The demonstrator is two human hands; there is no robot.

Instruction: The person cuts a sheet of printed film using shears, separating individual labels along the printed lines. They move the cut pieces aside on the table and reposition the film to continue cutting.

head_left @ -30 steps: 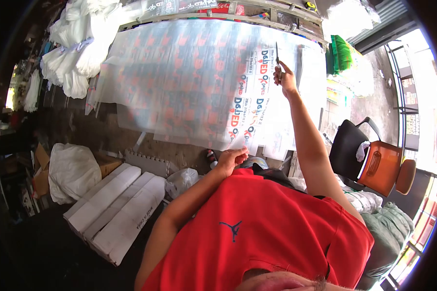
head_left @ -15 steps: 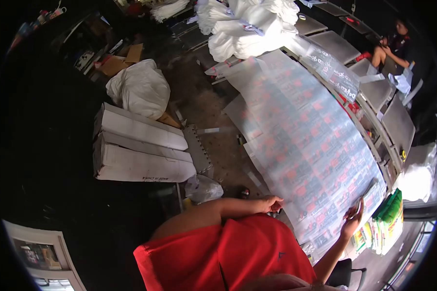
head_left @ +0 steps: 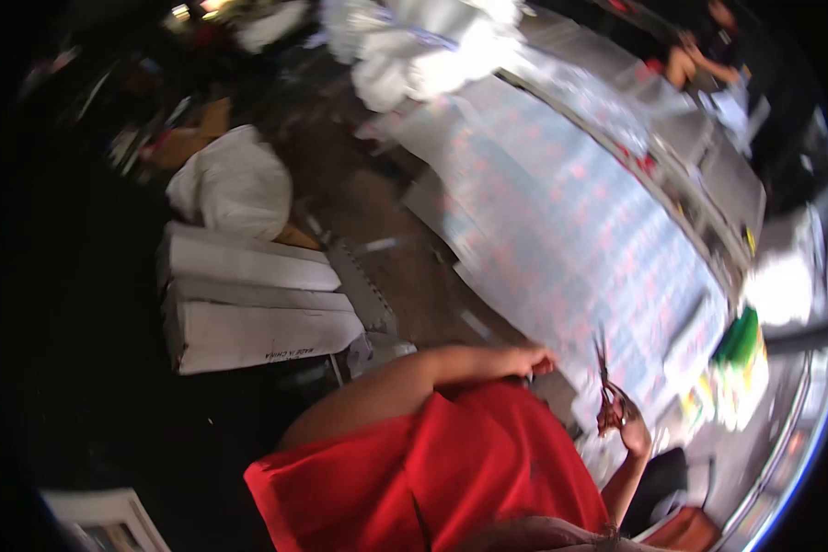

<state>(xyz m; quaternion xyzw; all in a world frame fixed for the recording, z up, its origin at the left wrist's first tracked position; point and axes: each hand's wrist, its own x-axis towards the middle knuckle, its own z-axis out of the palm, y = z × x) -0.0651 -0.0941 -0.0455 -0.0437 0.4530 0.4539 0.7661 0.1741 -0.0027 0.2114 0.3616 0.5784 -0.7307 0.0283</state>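
Since half a second ago my right hand (head_left: 632, 431) has drawn back from the far right end of the printed sheet (head_left: 570, 239) and come nearer my left hand (head_left: 535, 359), bringing the scissors (head_left: 605, 385) with it. Its fingers are wrapped around the handles, and the blades point to 12 o'clock, seen against the sheet; blur keeps me from telling whether they are parted. Taking my left hand as the clock's centre, my right sits at 4 o'clock. The left has its fingers curled just beside the sheet's near edge, and I cannot tell if they pinch it. The sheet spreads out from there towards 12 o'clock. Green-and-white packs (head_left: 741, 368) stand at 3 o'clock, two long white boxes (head_left: 262, 322) lie a little past 9, a white sack (head_left: 235, 189) slumps at 10, white bundles (head_left: 432, 64) are piled past 11, and a person (head_left: 704, 69) sits at 1.
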